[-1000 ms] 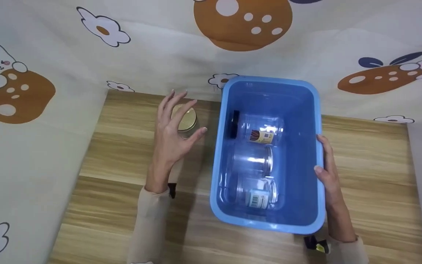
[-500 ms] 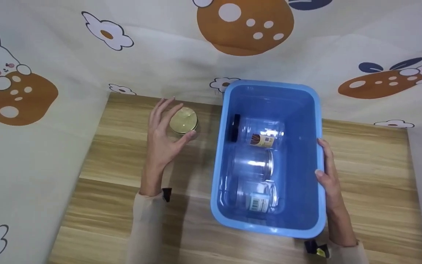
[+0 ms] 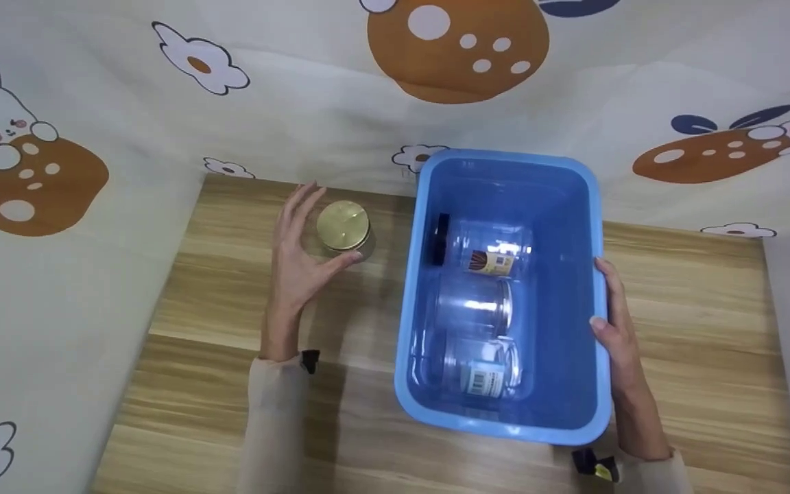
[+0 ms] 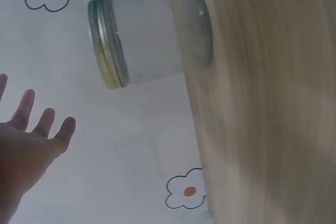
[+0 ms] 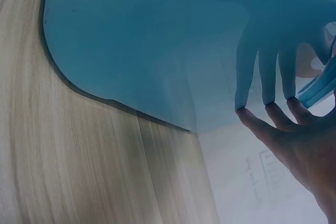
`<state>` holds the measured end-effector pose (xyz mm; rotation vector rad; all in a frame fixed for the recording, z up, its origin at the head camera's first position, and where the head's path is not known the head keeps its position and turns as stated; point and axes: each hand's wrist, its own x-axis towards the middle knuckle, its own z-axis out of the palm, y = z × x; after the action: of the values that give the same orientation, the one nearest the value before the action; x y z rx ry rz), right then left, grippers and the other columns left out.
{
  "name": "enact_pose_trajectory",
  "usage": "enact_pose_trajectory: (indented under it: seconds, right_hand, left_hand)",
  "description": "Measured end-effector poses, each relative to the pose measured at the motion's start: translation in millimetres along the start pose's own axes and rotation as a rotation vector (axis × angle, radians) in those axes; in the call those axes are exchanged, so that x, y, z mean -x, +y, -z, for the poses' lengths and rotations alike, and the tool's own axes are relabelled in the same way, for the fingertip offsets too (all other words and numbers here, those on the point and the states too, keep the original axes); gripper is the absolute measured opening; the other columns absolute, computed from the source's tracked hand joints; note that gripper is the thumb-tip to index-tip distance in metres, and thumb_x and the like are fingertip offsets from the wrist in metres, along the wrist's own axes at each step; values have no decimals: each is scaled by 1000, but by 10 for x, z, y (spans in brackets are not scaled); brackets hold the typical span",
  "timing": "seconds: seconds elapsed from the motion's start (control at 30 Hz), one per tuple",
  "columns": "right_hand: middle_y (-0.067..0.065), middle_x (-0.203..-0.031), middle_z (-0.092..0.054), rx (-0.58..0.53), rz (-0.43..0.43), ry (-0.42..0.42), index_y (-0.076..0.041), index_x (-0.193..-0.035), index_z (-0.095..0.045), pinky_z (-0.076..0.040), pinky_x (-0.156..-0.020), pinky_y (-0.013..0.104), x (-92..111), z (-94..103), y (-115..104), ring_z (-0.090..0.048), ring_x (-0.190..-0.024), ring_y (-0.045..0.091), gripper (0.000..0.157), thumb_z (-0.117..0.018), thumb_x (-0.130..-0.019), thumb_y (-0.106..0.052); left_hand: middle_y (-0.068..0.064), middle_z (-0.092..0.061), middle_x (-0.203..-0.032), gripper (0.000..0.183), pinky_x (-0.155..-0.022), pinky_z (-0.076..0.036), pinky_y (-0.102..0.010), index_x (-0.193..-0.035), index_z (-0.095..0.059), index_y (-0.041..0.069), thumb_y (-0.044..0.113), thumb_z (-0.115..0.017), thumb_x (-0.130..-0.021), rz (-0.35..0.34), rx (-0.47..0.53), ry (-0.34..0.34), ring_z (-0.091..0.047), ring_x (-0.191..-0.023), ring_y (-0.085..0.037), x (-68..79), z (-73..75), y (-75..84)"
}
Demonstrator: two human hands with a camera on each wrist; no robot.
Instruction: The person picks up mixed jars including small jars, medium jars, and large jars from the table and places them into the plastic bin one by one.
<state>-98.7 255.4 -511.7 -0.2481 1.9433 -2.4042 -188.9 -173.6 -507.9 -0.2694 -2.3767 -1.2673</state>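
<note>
A clear jar with a gold lid [image 3: 343, 225] stands upright on the table, left of a blue plastic bin [image 3: 503, 431]. My left hand [image 3: 299, 264] is beside this jar, fingers spread and thumb near its front; in the left wrist view a gap separates the fingers [image 4: 44, 121] from the jar [image 4: 149, 32]. With the thumb over the rim and fingers against the outer wall, my right hand [image 3: 618, 336] holds the bin's right side. Inside the bin lie a black-lidded jar [image 3: 494, 240], a silver-lidded jar [image 3: 470, 302] and a jar with a pale blue label [image 3: 481, 367].
The wood-grain table [image 3: 203, 295] meets a patterned cloth wall [image 3: 299, 103] at the back, just behind the bin and the gold-lidded jar. Cloth also bounds the table on the left and right.
My left hand has drawn left, off from above the gold-lidded jar to beside it. The view has shifted slightly. The right hand keeps its hold on the bin.
</note>
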Motion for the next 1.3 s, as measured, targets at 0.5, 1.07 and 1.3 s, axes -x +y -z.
enact_pose_trajectory:
  seconds: [0.5, 1.07, 1.3]
  right_hand:
    - [8, -163, -9, -24, -7, -16, -22, -157, -23, -29, -103, 42, -6, -5, 1, -19, -140, 31, 66, -42, -94, -16]
    - [4, -165, -9, 23, -54, 19, -20, -158, -23, -23, -108, 46, 16, -24, -54, -16, -145, 30, 69, -43, -92, -16]
    - [4, -165, -7, 6, -50, 13, -21, -158, -22, -25, -107, 48, 16, -6, -47, -15, -145, 30, 68, -43, -94, -16]
  left_hand:
    - [-5, -27, -162, 131, -119, -24, -46, -158, -25, 18, 38, -99, -51, 160, 68, -86, -23, -148, -23, 78, -27, -171]
    - [-21, -27, -158, 117, -120, -19, -48, -153, -26, -1, 11, -96, -61, 243, 237, -113, -23, -147, -35, 85, -61, -33]
    - [-20, -26, -159, 115, -119, -20, -52, -154, -25, -2, 15, -95, -63, 260, 231, -116, -23, -148, -33, 83, -76, -57]
